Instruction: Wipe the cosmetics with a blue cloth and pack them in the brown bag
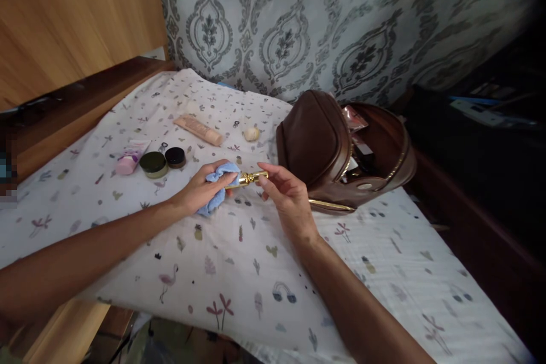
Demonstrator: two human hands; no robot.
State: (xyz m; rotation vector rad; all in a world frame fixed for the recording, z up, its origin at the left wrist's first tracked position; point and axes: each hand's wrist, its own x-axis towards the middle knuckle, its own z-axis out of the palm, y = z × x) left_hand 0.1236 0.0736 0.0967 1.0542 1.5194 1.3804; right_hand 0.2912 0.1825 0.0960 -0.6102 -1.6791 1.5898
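Patterned grey wallpaper is seen behind a surface covered by a white printed sheet. Over it, a slim gold tube is held between two hands. One end is gripped through a blue cloth by the closed left hand; the other is pinched between thumb and fingers of the right hand. Just beside that hand, a brown bag is left unzipped (a pink packet can be made out inside). Beyond the left hand, a pink tube, an olive-lidded jar and a black-lidded jar are grouped, with a beige tube laid farther back.
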